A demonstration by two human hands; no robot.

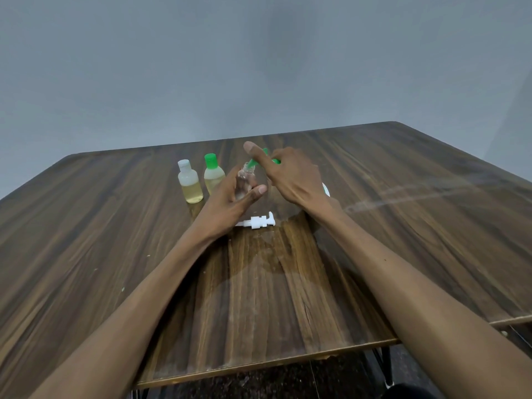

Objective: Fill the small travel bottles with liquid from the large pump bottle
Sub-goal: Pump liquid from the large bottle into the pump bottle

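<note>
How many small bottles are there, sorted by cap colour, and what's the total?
White cap: 1, the white-capped bottle, part full of yellowish liquid.
Green cap: 1, the green-capped bottle.
Cap off: 1, the clear bottle in the left hand.
Total: 3.

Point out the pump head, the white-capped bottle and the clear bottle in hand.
pump head (pixel 257 222): head view, its white collar.
white-capped bottle (pixel 190 185): head view, mid body.
clear bottle (pixel 244 180): head view, its shoulder.
</note>
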